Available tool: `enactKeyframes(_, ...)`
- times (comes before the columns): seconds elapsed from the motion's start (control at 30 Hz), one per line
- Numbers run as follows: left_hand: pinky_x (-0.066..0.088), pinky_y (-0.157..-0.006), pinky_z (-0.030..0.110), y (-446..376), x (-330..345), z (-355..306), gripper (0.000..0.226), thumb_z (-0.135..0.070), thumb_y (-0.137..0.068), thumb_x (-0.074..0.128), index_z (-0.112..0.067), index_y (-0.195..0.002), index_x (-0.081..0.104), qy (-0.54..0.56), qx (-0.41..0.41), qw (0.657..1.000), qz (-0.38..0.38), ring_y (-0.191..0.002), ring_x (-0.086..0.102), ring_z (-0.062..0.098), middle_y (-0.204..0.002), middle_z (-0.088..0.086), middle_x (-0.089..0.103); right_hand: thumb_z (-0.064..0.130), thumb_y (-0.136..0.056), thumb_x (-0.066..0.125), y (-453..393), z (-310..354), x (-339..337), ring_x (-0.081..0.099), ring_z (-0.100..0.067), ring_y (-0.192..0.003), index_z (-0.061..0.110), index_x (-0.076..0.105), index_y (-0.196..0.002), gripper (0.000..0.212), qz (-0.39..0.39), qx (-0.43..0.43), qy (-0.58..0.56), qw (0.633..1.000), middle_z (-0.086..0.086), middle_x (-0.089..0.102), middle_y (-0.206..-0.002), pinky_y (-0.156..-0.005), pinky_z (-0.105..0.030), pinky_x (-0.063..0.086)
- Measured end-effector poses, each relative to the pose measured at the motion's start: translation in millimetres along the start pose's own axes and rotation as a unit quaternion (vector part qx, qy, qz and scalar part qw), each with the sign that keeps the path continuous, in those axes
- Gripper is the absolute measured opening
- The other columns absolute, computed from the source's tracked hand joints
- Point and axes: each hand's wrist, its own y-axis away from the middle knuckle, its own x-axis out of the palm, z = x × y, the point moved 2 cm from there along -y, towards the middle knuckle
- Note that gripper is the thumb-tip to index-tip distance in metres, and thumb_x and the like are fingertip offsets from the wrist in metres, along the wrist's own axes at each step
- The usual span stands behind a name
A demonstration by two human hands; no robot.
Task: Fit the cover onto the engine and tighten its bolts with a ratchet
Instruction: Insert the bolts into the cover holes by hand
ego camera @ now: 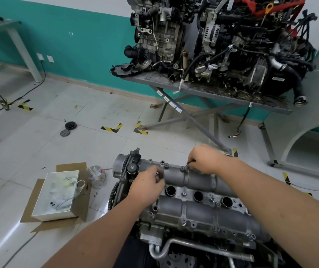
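Two bare forearms rise from the bottom edge of the frame toward the grey metal cover [197, 192], which sits on top of the engine [174, 235] at lower centre. The left hand [147, 187] rests curled at the cover's left end, its fingertips pinched on something small that cannot be made out. The right hand [206, 158] hovers over the cover's far edge, its fingers pinching a small bolt [188, 165] at a hole there. At lower left, a white box [58, 194] lies on flattened cardboard [29, 206] on the tiled floor [38, 144]. In the upper right, a metal desk [199, 88] carries two more engines.
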Motion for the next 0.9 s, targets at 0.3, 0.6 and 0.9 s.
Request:
enactKeyframes(0.3, 0.038, -0.052, 0.023, -0.7, 0.2, -0.2, 0.014, -0.023, -0.094, 0.061, -0.027, -0.107, 0.06, -0.007, 0.003, 1.0, -0.004, -0.059, 0.055, 0.005, -0.066, -0.008, 0.059, 0.028, -0.093, 0.06, -5.8, 6.1, 1.6, 0.059, -0.025, -0.088, 0.013, 0.073, -0.09, 0.02, -0.004, -0.008, 0.04, 0.999, -0.007, 0.07, -0.09, -0.077, -0.035, 0.052)
enactKeyframes(0.6, 0.041, -0.056, 0.023, 0.7, -2.7, -2.5, 0.016, -0.022, -0.092, 0.062, -0.029, -0.106, 0.06, -0.005, -0.005, 1.0, 0.01, -0.062, 0.055, 0.003, -0.067, -0.01, 0.058, 0.028, -0.095, 0.057, -5.5, 8.3, -0.5, 0.06, -0.029, -0.094, 0.012, 0.07, -0.092, 0.021, 0.023, -0.037, 0.089, 0.995, -0.01, 0.068, -0.093, -0.078, -0.038, 0.052)
enactKeyframes(0.9, 0.051, -0.062, 0.027, -2.0, -5.6, -2.4, 0.021, -0.021, -0.084, 0.07, -0.031, -0.096, 0.056, -0.006, -0.019, 0.999, 0.043, -0.066, 0.063, 0.008, -0.07, -0.006, 0.066, 0.028, -0.095, 0.054, -3.1, 9.3, 4.7, 0.061, -0.031, -0.086, 0.013, 0.067, -0.089, 0.021, 0.01, -0.009, 0.111, 0.994, -0.006, 0.06, -0.084, -0.069, -0.035, 0.048)
